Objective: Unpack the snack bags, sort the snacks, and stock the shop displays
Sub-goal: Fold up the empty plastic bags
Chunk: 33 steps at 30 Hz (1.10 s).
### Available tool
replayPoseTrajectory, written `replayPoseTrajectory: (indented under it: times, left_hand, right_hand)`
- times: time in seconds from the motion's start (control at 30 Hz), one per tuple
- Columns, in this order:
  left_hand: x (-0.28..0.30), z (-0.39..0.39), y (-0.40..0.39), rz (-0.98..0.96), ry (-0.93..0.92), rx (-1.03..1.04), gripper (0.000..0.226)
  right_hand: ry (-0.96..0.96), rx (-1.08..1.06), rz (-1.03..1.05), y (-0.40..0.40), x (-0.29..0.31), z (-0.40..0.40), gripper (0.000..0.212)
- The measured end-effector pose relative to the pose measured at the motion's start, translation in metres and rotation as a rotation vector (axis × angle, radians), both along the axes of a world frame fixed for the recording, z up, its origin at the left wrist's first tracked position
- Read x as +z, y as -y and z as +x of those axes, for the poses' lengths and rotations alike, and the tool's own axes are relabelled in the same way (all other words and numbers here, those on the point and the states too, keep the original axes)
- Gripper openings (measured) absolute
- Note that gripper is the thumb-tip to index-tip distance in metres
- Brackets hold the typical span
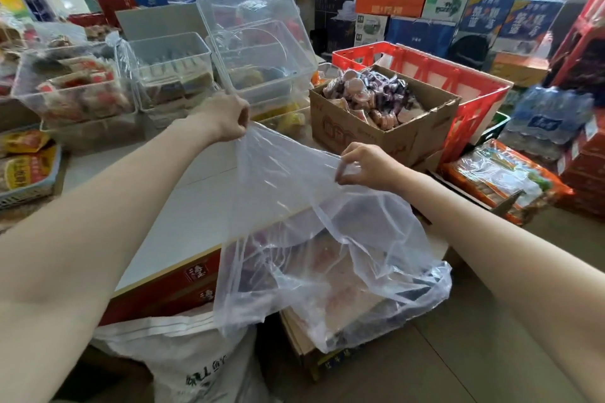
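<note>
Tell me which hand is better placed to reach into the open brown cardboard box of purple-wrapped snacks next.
Probably the right hand: it grips the clear plastic bag just in front of the brown cardboard box. The left hand holds the bag's other edge, farther over by the clear plastic bins.

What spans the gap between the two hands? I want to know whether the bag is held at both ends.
In the head view, the clear plastic bag stretches between them: left hand and right hand each pinch its upper edge.
</note>
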<state>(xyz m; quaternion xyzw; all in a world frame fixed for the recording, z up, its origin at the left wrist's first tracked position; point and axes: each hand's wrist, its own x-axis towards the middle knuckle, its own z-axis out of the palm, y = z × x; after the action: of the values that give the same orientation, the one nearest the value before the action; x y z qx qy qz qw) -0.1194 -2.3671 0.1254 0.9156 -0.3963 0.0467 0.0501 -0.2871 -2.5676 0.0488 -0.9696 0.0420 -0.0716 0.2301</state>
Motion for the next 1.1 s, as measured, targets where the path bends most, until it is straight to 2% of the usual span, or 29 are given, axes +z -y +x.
replayPoseTrajectory:
  times: [0.1,0.13,0.17,0.27,0.33,0.4,0.5,0.6,0.63,0.67,0.73,0.77,0.83,0.87,0.9,0.93,0.97,1.03,1.1]
  left_hand:
    - [-0.005,-0.005,-0.001,-0.052,-0.411,-0.071,0.027]
    - [-0.005,-0.009,0.001,-0.039,-0.5,-0.095,0.029]
    - [-0.005,-0.009,0.003,-0.021,-0.506,-0.122,0.03]
    - [-0.004,0.003,0.011,-0.059,-0.224,-0.106,0.021]
    - [0.002,0.011,0.009,-0.029,-0.007,0.03,0.013]
    - [0.005,0.019,0.005,0.061,0.129,0.146,0.013]
    - [0.0,0.015,0.009,0.258,0.161,0.111,0.034]
    - [-0.01,-0.019,0.038,0.344,0.031,-0.146,0.083]
    - [-0.015,-0.033,0.049,0.333,-0.029,-0.212,0.087]
    - [-0.02,-0.043,0.058,0.318,-0.072,-0.261,0.083]
    - [-0.026,-0.051,0.071,0.276,-0.08,-0.3,0.052]
    - [-0.026,-0.051,0.073,0.236,-0.061,-0.298,0.036]
    - [-0.023,-0.046,0.071,0.165,-0.066,-0.269,0.02]
    - [-0.021,-0.042,0.068,0.157,-0.071,-0.25,0.018]
    - [-0.019,-0.037,0.063,0.171,-0.048,-0.229,0.018]
    - [-0.018,-0.032,0.057,0.203,0.003,-0.196,0.016]
    - [-0.018,-0.026,0.051,0.245,0.06,-0.152,0.014]
    - [-0.025,-0.014,0.037,0.316,0.118,-0.041,0.012]
    - [-0.033,-0.005,0.029,0.354,0.12,0.058,0.016]
  right_hand:
    - [0.003,-0.073,0.166,0.006,0.0,-0.006,0.003]
    - [0.016,-0.094,0.233,0.006,0.0,-0.006,0.003]
    - [0.028,-0.109,0.277,0.006,0.0,-0.006,0.009]
    - [0.033,-0.13,0.261,0.007,0.001,-0.008,0.023]
    - [-0.026,-0.144,0.144,0.014,0.0,-0.015,0.02]
    - [-0.075,-0.18,0.065,0.025,-0.001,-0.022,0.017]
    - [-0.031,-0.232,0.116,0.031,0.001,-0.024,0.018]
    - [0.031,-0.184,0.227,0.022,0.007,-0.015,0.016]
    - [0.042,-0.161,0.265,0.019,0.01,-0.013,0.015]
    - [0.054,-0.141,0.302,0.016,0.013,-0.011,0.015]
    - [0.074,-0.123,0.349,0.014,0.016,-0.011,0.02]
    - [0.059,-0.129,0.341,0.015,0.016,-0.014,0.03]
    - [-0.108,-0.164,0.222,0.023,0.009,-0.024,0.059]
    - [-0.254,-0.197,0.104,0.029,0.003,-0.03,0.064]
    - [-0.384,-0.247,-0.03,0.035,-0.004,-0.037,0.055]
    - [-0.452,-0.307,-0.137,0.04,-0.009,-0.044,0.034]
    - [-0.438,-0.38,-0.199,0.044,-0.01,-0.048,0.015]
    - [-0.268,-0.518,-0.182,0.049,-0.005,-0.049,0.002]
    - [-0.044,-0.534,-0.138,0.05,0.006,-0.04,0.009]
